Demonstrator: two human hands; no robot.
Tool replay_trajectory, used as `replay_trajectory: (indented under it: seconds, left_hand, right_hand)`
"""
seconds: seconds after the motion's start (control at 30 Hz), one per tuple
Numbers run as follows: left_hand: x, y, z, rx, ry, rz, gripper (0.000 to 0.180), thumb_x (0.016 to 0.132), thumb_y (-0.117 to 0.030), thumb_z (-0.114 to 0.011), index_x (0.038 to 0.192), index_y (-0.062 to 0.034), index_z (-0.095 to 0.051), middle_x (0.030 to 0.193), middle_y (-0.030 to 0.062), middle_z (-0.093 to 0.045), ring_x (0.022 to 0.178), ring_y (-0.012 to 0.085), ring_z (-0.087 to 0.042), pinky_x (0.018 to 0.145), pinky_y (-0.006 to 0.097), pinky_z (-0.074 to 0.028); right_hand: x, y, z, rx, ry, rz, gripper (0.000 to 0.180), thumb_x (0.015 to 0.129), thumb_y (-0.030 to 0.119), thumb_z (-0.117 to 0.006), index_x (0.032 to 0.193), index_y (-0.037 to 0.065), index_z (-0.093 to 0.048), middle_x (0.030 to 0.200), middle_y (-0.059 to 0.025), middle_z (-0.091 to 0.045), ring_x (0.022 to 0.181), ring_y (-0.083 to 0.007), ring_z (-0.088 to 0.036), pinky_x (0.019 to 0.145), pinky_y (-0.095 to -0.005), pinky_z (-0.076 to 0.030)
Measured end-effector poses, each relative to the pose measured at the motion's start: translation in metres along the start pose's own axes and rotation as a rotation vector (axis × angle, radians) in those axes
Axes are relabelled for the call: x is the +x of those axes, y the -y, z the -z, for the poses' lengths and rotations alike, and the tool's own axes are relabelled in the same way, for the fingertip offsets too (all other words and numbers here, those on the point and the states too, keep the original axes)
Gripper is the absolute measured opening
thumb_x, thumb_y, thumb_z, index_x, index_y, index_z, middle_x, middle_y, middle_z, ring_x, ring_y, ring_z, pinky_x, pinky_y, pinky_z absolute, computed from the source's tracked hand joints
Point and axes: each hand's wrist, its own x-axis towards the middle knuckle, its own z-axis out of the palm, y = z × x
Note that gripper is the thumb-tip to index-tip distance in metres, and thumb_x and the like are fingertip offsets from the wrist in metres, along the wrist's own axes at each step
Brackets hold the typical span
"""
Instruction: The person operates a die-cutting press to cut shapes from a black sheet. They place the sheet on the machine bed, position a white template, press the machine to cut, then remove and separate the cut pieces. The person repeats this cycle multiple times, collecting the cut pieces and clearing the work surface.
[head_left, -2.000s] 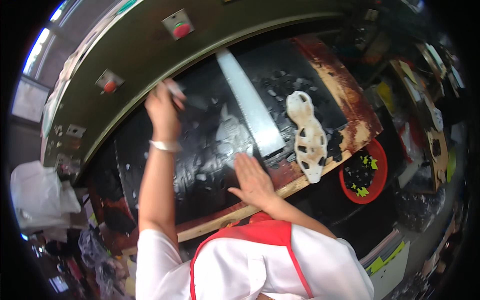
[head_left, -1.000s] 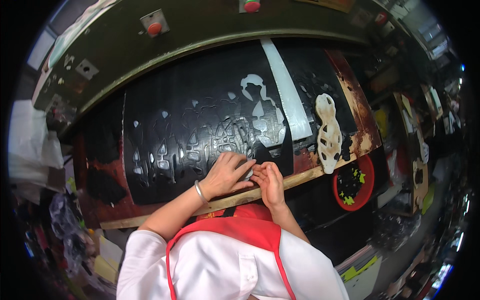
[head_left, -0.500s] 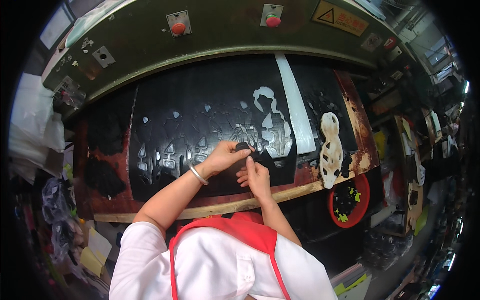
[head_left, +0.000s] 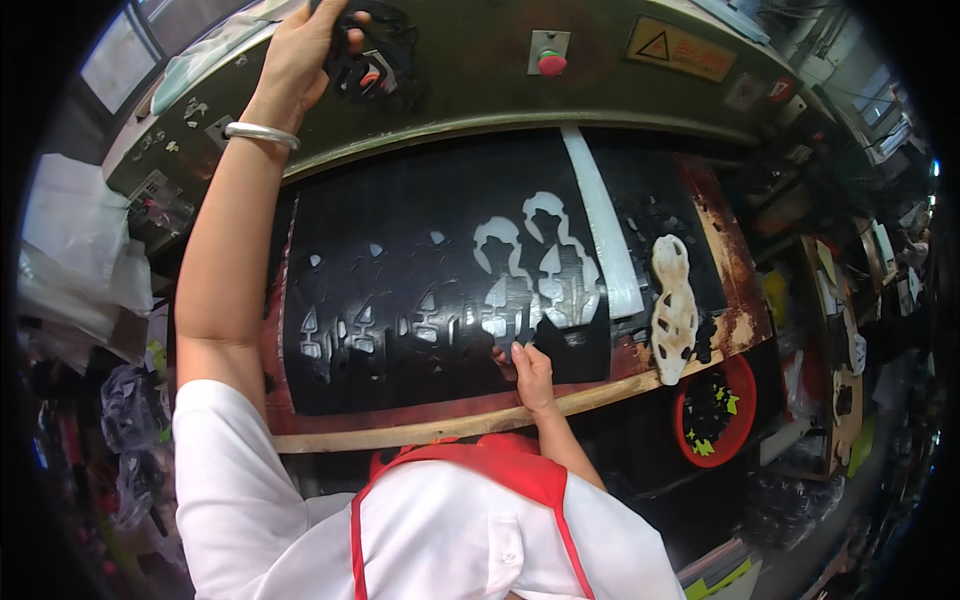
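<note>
Black cut piece (head_left: pixel 394 44): raised beyond the black sheet's far left part, before the green panel (head_left: pixel 460 70); we see an orange button (head_left: pixel 370 79) through one opening.
Left hand (head_left: pixel 300 55): our fingers close on the piece's edge.
Right hand (head_left: pixel 532 375): half curled at the sheet's near edge, thumb uppermost; we cannot tell whether it pinches anything.
Black sheet (head_left: pixel 400 205): flat on the worktop (head_left: pixel 400 411), two large pale openings toward its right.
White strip (head_left: pixel 606 235): just right of those openings.
Cream perforated form (head_left: pixel 674 325): farther right of the sheet.
Red bowl (head_left: pixel 752 405): off the sheet's near right, holding black and yellow-green scraps.
Tear risk: narrow bridges might rip if we tug one edge.
Snag risk: swinging the piece too near the panel might catch the button.
</note>
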Motion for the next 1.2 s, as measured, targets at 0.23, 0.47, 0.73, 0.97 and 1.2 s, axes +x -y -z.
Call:
replay_trajectory:
  seconds: [0.23,0.47,0.73,0.97,1.2]
  left_hand:
    - [-0.2,0.065,-0.032,0.816,0.506,-0.622,0.029,0.069,0.007,-0.065,0.096,-0.005,-0.066,0.093,0.0106,-0.06,0.091,0.0284,-0.058,0.078,0.037,-0.05]
    - [-0.345,0.135,-0.007,0.706,0.785,-0.376,0.058,0.072,-0.024,-0.079,0.122,-0.0032,-0.056,0.119,0.0179,-0.052,0.103,0.0354,-0.052,0.085,0.043,-0.046]
    - [-0.228,0.117,-0.042,-0.026,-0.488,0.249,0.032,0.102,-0.03,-0.045,0.089,-0.0045,-0.06,0.076,0.0018,-0.06,0.061,0.01,-0.056,0.054,0.027,-0.045]
    - [-0.044,0.071,0.068,-0.036,-0.432,0.043,0.028,0.098,-0.024,-0.054,0.089,-0.0008,-0.066,0.069,0.0041,-0.059,0.055,0.0127,-0.052,0.047,0.027,-0.042]
    - [0.027,-0.057,0.099,-0.076,-0.499,-0.14,0.021,0.095,-0.023,-0.058,0.097,-0.0032,-0.064,0.071,0.0062,-0.059,0.055,0.0131,-0.051,0.048,0.028,-0.041]
  right_hand:
    - [0.03,0.033,0.007,0.18,0.737,-0.261,0.018,0.084,0.019,-0.067,0.089,0.002,-0.067,0.087,-0.0028,-0.065,0.085,-0.0109,-0.057,0.08,-0.0263,-0.042]
    - [0.038,0.041,-0.006,0.548,0.822,-0.273,0.017,0.076,0.016,-0.06,0.076,0.0,-0.065,0.088,-0.01,-0.066,0.096,-0.0186,-0.057,0.093,-0.0293,-0.037]
    - [0.009,0.033,-0.038,-0.779,0.357,-0.086,0.044,0.086,0.036,-0.067,0.063,0.0,-0.056,0.063,-0.0166,-0.06,0.053,-0.0256,-0.057,0.049,-0.0371,-0.045]
    - [-0.002,-0.003,-0.052,-0.928,-0.112,0.269,0.033,0.088,0.033,-0.063,0.071,0.005,-0.06,0.07,-0.0193,-0.063,0.068,-0.0405,-0.062,0.06,-0.0515,-0.05]
    - [-0.008,-0.005,-0.048,-1.095,-0.083,0.335,0.02,0.081,0.027,-0.066,0.071,0.01,-0.062,0.072,-0.0132,-0.062,0.067,-0.0349,-0.064,0.056,-0.0466,-0.052]
